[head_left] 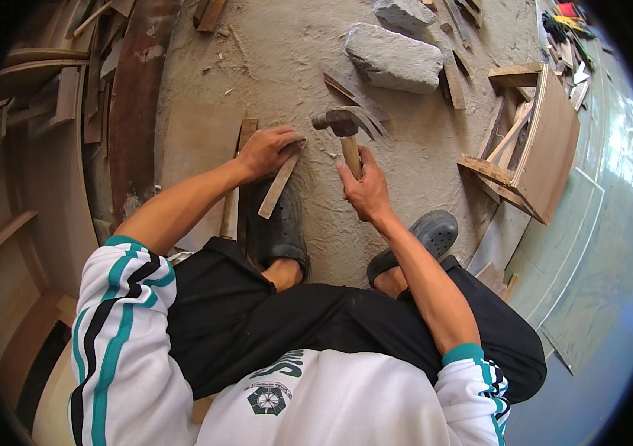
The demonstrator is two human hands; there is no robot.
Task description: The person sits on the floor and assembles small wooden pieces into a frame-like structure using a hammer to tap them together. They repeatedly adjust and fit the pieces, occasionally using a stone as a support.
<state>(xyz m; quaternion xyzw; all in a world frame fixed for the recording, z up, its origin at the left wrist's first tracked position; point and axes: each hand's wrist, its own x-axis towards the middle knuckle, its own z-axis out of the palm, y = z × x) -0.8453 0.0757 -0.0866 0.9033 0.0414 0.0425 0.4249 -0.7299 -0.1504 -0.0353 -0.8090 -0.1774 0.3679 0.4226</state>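
My right hand [367,187] is closed round the wooden handle of a claw hammer [344,123]. The hammer's head is raised a little to the right of my left hand, its claw pointing right. My left hand [268,152] is closed on one end of a thin wooden strip [282,183], which slants down over my dark clog. The fingertips are pinched near the strip's upper end; whether they also hold a nail is too small to tell. Beneath my left wrist lie a flat wooden board [201,149] and a narrow wooden batten [248,132].
Two grey stone blocks [394,59] lie ahead on the dusty floor among wood scraps. To the right stands an open wooden box frame [547,145], beside glass-like sheets [565,245]. A reddish-brown plank [138,97] and wooden panels [41,163] line the left. My clogs [435,232] rest close by.
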